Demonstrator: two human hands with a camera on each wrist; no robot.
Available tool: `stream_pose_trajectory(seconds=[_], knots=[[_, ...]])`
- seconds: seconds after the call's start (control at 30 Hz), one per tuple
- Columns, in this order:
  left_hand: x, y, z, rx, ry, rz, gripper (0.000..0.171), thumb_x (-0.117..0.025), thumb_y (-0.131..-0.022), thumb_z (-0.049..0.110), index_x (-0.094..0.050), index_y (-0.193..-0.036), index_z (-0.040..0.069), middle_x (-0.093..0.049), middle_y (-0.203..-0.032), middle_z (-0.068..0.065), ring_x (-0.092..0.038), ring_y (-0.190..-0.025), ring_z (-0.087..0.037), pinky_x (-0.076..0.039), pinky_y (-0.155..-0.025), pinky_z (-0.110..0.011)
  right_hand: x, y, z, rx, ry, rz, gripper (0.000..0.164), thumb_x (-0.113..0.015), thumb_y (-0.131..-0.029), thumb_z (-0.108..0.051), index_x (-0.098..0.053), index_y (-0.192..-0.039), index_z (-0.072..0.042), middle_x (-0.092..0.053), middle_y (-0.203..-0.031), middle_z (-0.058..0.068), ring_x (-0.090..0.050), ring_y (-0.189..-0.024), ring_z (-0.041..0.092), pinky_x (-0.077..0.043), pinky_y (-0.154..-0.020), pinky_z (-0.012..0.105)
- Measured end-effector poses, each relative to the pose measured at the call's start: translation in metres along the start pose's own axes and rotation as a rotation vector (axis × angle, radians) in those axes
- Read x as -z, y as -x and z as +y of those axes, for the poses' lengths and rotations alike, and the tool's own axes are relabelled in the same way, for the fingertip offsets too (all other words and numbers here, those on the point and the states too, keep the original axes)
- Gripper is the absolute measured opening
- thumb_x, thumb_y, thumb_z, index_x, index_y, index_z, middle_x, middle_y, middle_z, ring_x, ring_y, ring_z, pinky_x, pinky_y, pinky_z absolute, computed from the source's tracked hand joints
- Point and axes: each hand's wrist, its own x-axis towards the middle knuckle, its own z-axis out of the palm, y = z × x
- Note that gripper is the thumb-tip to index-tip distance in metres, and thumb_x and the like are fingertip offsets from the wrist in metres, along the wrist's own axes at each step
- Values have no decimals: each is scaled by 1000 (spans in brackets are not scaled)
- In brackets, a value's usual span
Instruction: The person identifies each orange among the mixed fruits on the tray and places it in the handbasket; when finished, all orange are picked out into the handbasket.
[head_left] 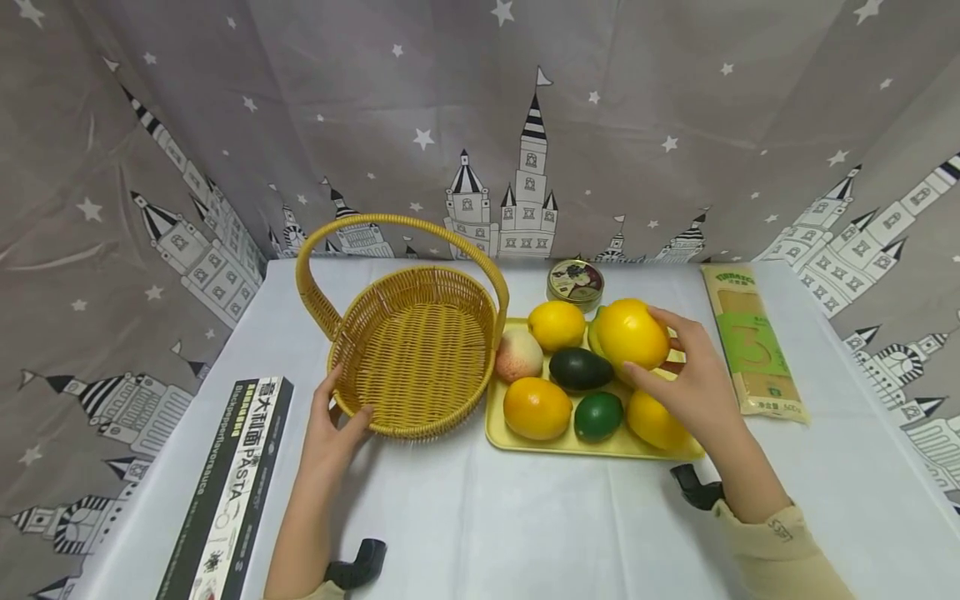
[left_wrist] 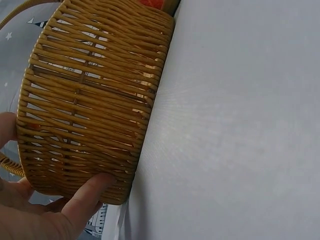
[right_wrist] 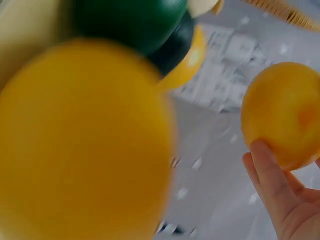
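A round yellow-orange fruit [head_left: 633, 333] is held in my right hand [head_left: 693, 375], thumb and fingers spread around its right side. In the right wrist view the fingertips press against the same fruit [right_wrist: 280, 115], above the surrounding fruit. My left hand [head_left: 333, 421] grips the front left rim of a woven basket [head_left: 420, 367] with a tall arched handle. The left wrist view shows fingers on the outer weave of the basket [left_wrist: 90, 100]. No fruit lies inside the basket. Under and beside the held fruit is a yellow tray [head_left: 600, 450] with several fruits.
The tray bears a peach [head_left: 519, 356], a lemon [head_left: 557, 325], a dark avocado [head_left: 581, 369], a green lime-like fruit [head_left: 598, 416] and yellow-orange fruits [head_left: 537, 408]. Behind stands a round tin [head_left: 575, 283]. A pasta box [head_left: 225, 492] lies left, a noodle pack [head_left: 756, 342] right.
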Motion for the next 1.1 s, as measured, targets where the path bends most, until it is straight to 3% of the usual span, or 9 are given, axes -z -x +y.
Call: stream_pose_trajectory(seconds=[0.23,0.37,0.53,0.7,0.9,1.1], knots=[[0,-1,0,1,74,-18,79,-56,-95,6,-9,-156,27,4,-160,-8,-17,-143,-35,-48,-89,-24,-30,7,-35,77,-121,-111,70,-80,-79,-22,-46,-140,-16,-45,-134,9,-53,-109,29,-55,-83,45],[-1,-1,0,6,120,-27,80,-55,-95,4,-9,-156,27,4,-160,-8,-20,-142,-34,-50,-84,-18,-54,7,-53,157,-151,-185,70,-82,-77,-24,-48,-138,-19,-47,-132,5,-53,-111,24,-56,-82,40],[-1,-1,-1,-5,133,-34,80,-55,-95,4,-9,-156,26,4,-160,-8,-19,-142,-34,-50,-84,-18,-88,0,-71,236,-171,-258,69,-82,-77,-26,-49,-137,-24,-48,-134,-1,-53,-112,17,-55,-82,33],[0,-1,-2,-11,122,-36,81,-57,-95,5,-8,-156,25,5,-160,-9,-18,-143,-35,-50,-82,-16,-125,-16,-89,268,-178,-361,69,-80,-77,-30,-50,-138,-21,-49,-134,-1,-51,-113,14,-49,-92,34],[2,0,-6,-31,128,-41,80,-56,-95,4,-9,-156,23,2,-160,-11,-19,-142,-37,-50,-81,-16,-160,-31,-104,279,-51,-473,67,-77,-78,-37,-51,-138,-23,-51,-133,0,-52,-114,14,-43,-95,42],[1,0,-7,-34,107,-43,79,-56,-95,6,-10,-156,24,2,-160,-9,-20,-142,-36,-49,-83,-15,-180,-33,-114,276,89,-527,67,-75,-78,-41,-51,-139,-25,-54,-122,3,-56,-94,14,-50,-79,32]])
